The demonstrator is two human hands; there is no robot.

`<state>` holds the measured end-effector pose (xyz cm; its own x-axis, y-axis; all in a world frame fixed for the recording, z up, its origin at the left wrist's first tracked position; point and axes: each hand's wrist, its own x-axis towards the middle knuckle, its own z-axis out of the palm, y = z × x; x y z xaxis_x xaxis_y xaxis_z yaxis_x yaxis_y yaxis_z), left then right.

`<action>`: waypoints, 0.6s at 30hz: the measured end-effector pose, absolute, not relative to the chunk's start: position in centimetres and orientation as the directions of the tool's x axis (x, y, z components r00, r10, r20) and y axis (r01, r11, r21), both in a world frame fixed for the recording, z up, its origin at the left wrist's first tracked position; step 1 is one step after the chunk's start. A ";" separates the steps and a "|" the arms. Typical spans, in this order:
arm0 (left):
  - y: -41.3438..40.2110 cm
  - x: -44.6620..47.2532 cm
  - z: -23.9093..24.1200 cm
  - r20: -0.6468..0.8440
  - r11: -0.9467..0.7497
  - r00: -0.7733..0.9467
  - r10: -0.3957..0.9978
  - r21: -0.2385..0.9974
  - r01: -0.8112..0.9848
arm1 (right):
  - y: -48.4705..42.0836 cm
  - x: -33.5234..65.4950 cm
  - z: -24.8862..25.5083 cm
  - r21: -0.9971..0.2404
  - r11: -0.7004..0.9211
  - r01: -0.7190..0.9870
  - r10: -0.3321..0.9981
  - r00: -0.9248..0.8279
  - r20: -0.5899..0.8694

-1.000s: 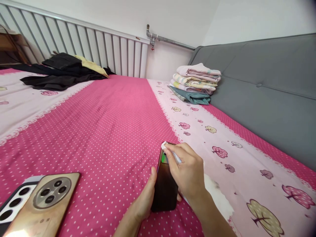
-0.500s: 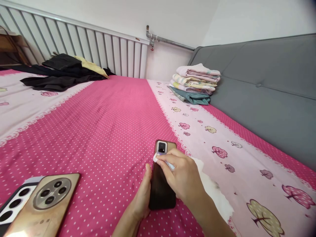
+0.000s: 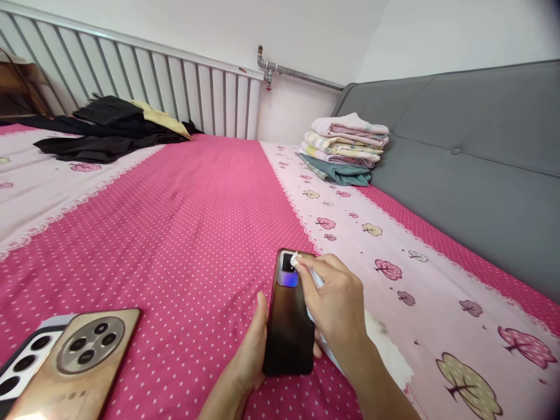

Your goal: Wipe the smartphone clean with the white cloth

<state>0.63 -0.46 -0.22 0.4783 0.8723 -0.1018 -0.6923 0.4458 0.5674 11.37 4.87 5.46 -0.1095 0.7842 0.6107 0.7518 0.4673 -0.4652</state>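
On the soft bedspread (image 3: pixel 188 221) our left hand (image 3: pixel 251 356) clamps the phone (image 3: pixel 289 332), our right hand (image 3: pixel 339 309) pinches a wipe (image 3: pixel 294 260); hard rubbing could tip it.

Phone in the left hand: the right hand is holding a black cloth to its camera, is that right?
Not quite. The head view shows the cloth is white, not black. The rest holds: the left hand grips the phone, and the right hand holds the cloth to its camera.

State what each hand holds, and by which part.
Left hand grips the dark phone by its lower side edges; right hand pinches a white wipe near its tip.
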 end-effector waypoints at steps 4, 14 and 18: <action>-0.6 0.5 -0.1 -0.092 0.441 0.507 0.857 0.640 -0.630 | 5.2 11.7 5.6 -0.499 0.482 0.720 0.780 -0.094 0.618; -0.7 0.4 -0.2 -0.153 0.472 0.579 0.801 0.757 -0.452 | 5.2 12.4 6.2 -0.598 0.539 0.593 0.813 -0.180 0.554; -0.7 0.4 -0.2 -0.136 0.459 0.581 0.803 0.763 -0.455 | 5.2 12.3 6.1 -0.554 0.514 0.655 0.821 -0.187 0.540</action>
<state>0.45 -0.73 -0.22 0.5808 0.8026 -0.1361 -0.4551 0.4588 0.7632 12.34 5.21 6.08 -0.1868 0.8207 0.5400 0.6555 0.5135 -0.5537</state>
